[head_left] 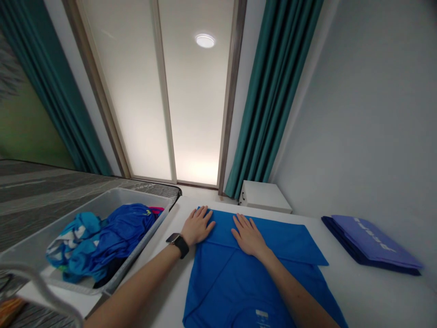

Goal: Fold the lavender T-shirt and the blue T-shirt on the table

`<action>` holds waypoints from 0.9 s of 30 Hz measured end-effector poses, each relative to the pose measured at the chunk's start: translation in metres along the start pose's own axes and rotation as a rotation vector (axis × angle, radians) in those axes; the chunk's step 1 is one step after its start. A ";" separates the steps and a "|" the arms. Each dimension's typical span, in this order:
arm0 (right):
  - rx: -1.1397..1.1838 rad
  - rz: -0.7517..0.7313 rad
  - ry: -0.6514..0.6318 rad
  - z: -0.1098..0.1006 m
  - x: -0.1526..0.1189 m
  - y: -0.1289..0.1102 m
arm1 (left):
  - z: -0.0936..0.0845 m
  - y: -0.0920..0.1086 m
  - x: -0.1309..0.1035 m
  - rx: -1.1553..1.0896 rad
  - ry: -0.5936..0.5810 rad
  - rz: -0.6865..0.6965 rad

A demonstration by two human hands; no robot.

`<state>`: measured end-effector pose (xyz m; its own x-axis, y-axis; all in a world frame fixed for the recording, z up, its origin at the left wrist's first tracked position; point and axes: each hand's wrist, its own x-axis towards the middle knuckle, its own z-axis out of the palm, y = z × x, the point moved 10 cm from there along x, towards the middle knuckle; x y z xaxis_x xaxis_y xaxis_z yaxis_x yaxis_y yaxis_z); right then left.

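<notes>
A blue T-shirt (232, 278) lies spread on the white table, its neckline and a small label print toward me. Its far part is folded over into a band across the top. My left hand (197, 226) rests flat on the far left corner of the shirt, fingers stretched out, with a dark watch on that wrist. Flat on the folded band lies my right hand (250, 234), its fingers slightly spread. Neither hand grips the cloth. My right forearm covers part of the shirt's right side.
Left of the table stands a grey plastic bin (118, 196) holding crumpled blue clothes (119, 232). On the table's right lie folded purple and navy garments (375, 243). Beyond the white table (164, 282) are a white cabinet (264, 196), teal curtains (273, 100) and frosted sliding doors (194, 114).
</notes>
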<state>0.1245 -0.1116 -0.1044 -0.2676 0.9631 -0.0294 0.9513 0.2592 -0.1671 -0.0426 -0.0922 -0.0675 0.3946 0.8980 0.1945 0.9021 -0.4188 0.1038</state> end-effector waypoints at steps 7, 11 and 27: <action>0.025 0.010 -0.003 -0.003 -0.001 -0.001 | 0.017 -0.015 -0.006 -0.016 -0.029 -0.037; 0.061 0.045 -0.027 -0.006 -0.004 0.003 | 0.015 -0.013 -0.006 -0.023 -0.022 -0.037; -0.020 0.263 0.024 -0.010 -0.037 0.104 | 0.017 -0.018 -0.002 -0.034 0.010 -0.039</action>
<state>0.2350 -0.1199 -0.1113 -0.0072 0.9989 -0.0462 0.9906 0.0008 -0.1371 -0.0570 -0.0844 -0.0862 0.3570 0.9127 0.1990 0.9105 -0.3876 0.1442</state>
